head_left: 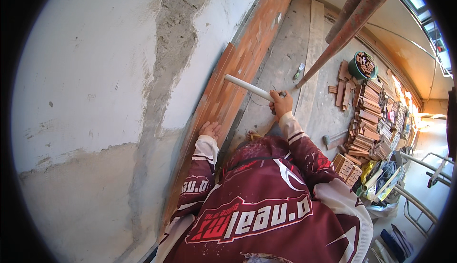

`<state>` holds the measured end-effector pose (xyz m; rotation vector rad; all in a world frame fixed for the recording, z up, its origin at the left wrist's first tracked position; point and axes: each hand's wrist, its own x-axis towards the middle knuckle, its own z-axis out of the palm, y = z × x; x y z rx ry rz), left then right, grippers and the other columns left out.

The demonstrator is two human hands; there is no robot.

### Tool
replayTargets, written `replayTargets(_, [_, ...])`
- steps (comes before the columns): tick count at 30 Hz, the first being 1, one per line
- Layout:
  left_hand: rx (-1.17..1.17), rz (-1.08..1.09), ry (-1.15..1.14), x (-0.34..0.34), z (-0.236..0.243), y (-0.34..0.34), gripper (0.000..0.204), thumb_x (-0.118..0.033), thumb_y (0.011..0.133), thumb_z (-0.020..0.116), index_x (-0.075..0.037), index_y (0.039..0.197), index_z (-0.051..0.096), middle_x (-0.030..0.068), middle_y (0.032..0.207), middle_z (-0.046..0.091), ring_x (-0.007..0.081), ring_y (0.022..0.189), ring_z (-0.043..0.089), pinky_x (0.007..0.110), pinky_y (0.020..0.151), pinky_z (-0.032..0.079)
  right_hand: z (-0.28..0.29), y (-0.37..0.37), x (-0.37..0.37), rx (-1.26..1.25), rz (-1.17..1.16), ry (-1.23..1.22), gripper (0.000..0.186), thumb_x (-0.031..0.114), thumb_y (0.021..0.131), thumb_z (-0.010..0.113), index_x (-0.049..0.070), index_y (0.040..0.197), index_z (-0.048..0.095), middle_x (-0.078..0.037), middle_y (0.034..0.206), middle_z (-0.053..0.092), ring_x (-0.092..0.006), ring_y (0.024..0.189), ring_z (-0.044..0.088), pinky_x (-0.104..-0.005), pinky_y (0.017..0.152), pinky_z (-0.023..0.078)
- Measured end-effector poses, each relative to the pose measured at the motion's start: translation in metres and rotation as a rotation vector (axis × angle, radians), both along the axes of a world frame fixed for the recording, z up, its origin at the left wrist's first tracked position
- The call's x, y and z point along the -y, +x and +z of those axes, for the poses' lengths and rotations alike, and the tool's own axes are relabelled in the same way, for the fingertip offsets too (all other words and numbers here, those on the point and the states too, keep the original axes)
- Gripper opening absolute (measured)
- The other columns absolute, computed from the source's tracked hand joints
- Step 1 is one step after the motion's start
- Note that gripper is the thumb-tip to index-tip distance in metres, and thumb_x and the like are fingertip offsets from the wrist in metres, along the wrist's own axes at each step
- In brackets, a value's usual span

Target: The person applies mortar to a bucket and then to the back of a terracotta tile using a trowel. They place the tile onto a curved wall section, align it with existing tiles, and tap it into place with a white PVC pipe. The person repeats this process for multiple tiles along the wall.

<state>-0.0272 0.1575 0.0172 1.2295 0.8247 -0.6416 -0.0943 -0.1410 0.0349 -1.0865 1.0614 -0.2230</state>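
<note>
Gripping right hand [282,102]: fingers wrapped around the near end of a smooth, off-white, straight cylindrical rod [248,87].
Rod position: slanting across a long reddish-brown band of narrow, flat clay strips [220,102]; whether its far tip touches cannot be told.
Left hand [210,130]: against the band, fingers loosely curled, pinching nothing.
White plaster wall [95,73]: scuffed, split by a rough, crumbly grey cement streak [173,39].
Grey concrete floor [281,49]: stacked rectangular clay tiles [369,120], round green bucket [354,68].

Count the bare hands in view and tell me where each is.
2: the right hand is closed around one end of the white tube; the left hand is at the reddish strip cladding along the wall. Neither is hidden.
</note>
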Motion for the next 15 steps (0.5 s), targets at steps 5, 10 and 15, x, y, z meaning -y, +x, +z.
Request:
replayTargets(5, [0.016,-0.052,-0.054,-0.020,-0.007,-0.012,0.071,-0.004,0.086,0.058,-0.011,0.145,0.019,0.0186,0.135,0.043,0.0339,0.121,0.045,0.052,0.096,0.040,0.004,-0.011,-0.003,0.031,-0.014,-0.006,0.026,0.021,0.080,0.069,0.003,0.089,0.053,-0.007,0.063,0.057,-0.0133,0.045,0.053,-0.0255,0.039,0.040])
replayTargets(10, [-0.050,-0.036,-0.075,-0.040,-0.025,-0.023,0.074,-0.004,0.087,0.055,-0.018,0.147,0.015,0.0167,0.134,0.044,0.0322,0.118,0.048,0.051,0.093,0.042,-0.013,-0.018,-0.022,-0.026,0.084,-0.016,0.029,0.021,0.079,0.069,0.000,0.091,0.053,-0.009,0.065,0.058,-0.0147,0.045,0.055,-0.0256,0.038,0.041])
replayTargets(15, [-0.052,0.037,-0.092,-0.047,-0.027,-0.034,0.075,-0.001,0.086,0.053,-0.020,0.148,0.014,0.0155,0.136,0.043,0.0317,0.117,0.049,0.050,0.092,0.043,-0.009,-0.023,-0.036,-0.064,0.230,-0.023,0.029,0.022,0.079,0.068,0.000,0.092,0.053,-0.009,0.064,0.058,-0.0155,0.044,0.055,-0.0269,0.036,0.041])
